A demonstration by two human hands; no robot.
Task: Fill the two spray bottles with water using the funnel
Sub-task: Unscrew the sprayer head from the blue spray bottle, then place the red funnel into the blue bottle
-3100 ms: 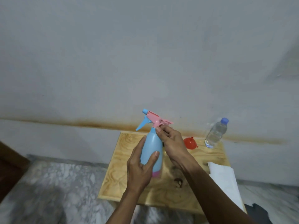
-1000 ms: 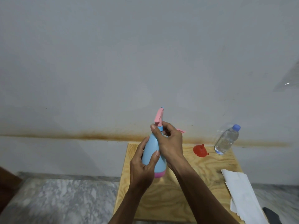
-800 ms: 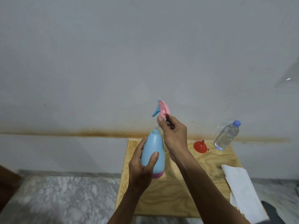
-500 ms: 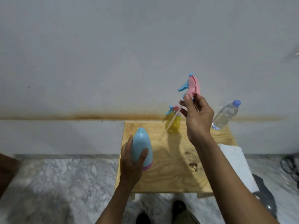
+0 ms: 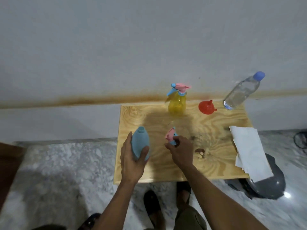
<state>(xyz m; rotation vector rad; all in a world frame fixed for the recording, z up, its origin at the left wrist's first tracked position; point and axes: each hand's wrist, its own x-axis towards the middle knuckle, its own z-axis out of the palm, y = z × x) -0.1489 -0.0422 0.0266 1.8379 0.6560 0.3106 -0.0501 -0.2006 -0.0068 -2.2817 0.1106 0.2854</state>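
Observation:
My left hand (image 5: 132, 161) grips the blue spray bottle (image 5: 139, 141) by its body; its neck is open, with no top on it. My right hand (image 5: 181, 151) holds the pink and blue spray head (image 5: 171, 136) low over the middle of the wooden table (image 5: 214, 128). A yellow spray bottle (image 5: 177, 103) with its head on stands at the table's back edge. The red funnel (image 5: 206, 107) lies on its side to its right. A clear water bottle (image 5: 240, 91) with a blue cap stands at the back right corner.
White paper sheets (image 5: 249, 152) hang over the table's right edge. A dark round object (image 5: 267, 181) sits on the marble floor to the right. My feet (image 5: 152, 206) are just under the table's front edge. A grey wall rises right behind the table.
The spray head came off the blue bottle. My right hand lifted it up and right, then brought it down low over the table. The view tilted down and the yellow bottle came into sight.

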